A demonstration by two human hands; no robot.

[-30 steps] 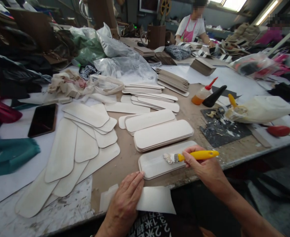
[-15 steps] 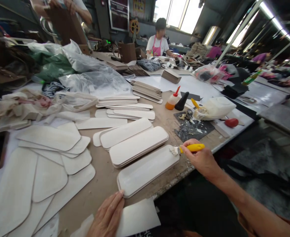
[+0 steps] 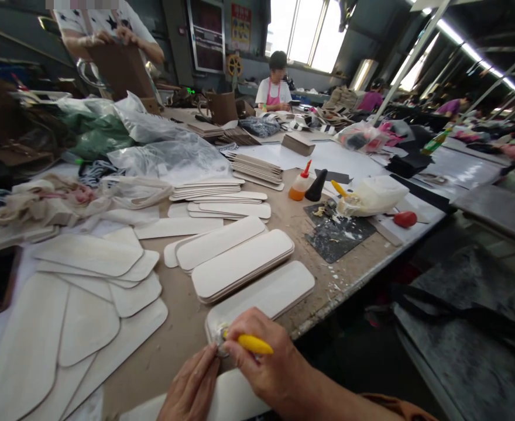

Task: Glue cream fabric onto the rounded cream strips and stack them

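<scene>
Two bare hands meet at the near-left end of a white strip [image 3: 264, 294] that lies flat near the front edge of the bench [image 3: 181, 310]. We see the right hand [image 3: 284, 362] with its fingers clamped on a yellow-handled brush [image 3: 255, 344], bristles at that end. The left hand [image 3: 191, 380] is flat, its fingers together and clasping nothing we can see, tips at the same corner. From both hands, the strip's long axis runs away and rightward, roughly parallel to a stack of similar pieces [image 3: 244, 262] just beyond. Neither hand is clearly nearer.
</scene>
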